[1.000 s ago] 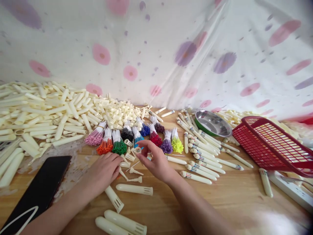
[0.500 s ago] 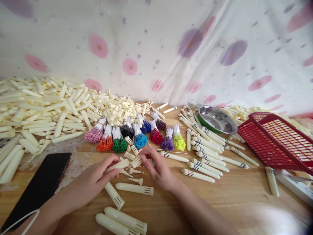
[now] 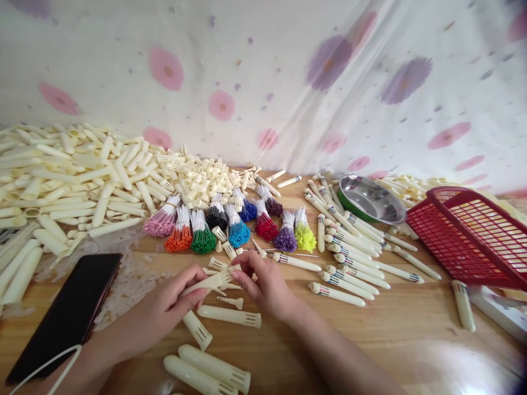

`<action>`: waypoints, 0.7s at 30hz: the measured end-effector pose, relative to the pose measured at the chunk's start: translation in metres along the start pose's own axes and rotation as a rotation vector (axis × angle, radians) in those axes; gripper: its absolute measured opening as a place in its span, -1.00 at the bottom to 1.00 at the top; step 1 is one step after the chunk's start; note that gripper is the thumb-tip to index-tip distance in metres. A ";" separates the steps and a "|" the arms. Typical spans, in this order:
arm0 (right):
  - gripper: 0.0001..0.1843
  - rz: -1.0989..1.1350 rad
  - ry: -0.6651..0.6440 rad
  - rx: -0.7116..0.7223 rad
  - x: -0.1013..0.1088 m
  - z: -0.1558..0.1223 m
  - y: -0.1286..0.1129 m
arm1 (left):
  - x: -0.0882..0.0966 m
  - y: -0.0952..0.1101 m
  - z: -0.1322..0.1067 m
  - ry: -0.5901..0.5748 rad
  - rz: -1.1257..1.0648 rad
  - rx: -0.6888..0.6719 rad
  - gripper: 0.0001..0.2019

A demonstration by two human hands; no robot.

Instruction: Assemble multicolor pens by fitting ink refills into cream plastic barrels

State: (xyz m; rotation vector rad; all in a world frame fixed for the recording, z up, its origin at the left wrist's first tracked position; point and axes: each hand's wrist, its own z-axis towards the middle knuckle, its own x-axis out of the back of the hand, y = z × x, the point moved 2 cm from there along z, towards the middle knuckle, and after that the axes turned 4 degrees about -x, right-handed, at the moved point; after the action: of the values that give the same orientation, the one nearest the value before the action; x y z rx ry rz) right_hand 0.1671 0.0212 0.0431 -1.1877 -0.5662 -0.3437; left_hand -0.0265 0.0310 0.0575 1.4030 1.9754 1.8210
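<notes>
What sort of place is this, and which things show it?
It seems to be a small workspace for assembling pens: a heap of cream plastic tubes, bundles of refills grouped by colour, and several multicolour pens.

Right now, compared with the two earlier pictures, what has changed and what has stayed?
The left hand, palm-down at first, has taken hold of a cream barrel. The right hand has brought its slotted piece to the barrel's end. The green bundle, phone and red basket stayed put.
</notes>
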 end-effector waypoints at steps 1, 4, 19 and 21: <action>-0.80 -0.017 -0.003 -0.037 -0.001 0.001 0.001 | -0.001 0.001 0.000 0.022 0.025 -0.003 -0.79; -0.77 -0.011 -0.005 -0.121 -0.003 0.003 0.004 | -0.004 0.001 0.000 0.073 0.113 -0.020 -0.82; -0.63 -0.104 0.020 -0.080 -0.016 0.002 0.007 | -0.022 -0.008 0.011 0.094 -0.130 -0.006 -0.73; -0.62 -0.099 -0.009 -0.039 -0.017 0.003 0.008 | -0.027 -0.012 0.009 0.079 -0.308 0.076 -0.70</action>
State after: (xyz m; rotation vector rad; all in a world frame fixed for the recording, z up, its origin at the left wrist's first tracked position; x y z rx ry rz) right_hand 0.1569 0.0261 0.0284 -1.2014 -0.6293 -0.4352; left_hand -0.0117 0.0215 0.0317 0.9879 2.1760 1.7021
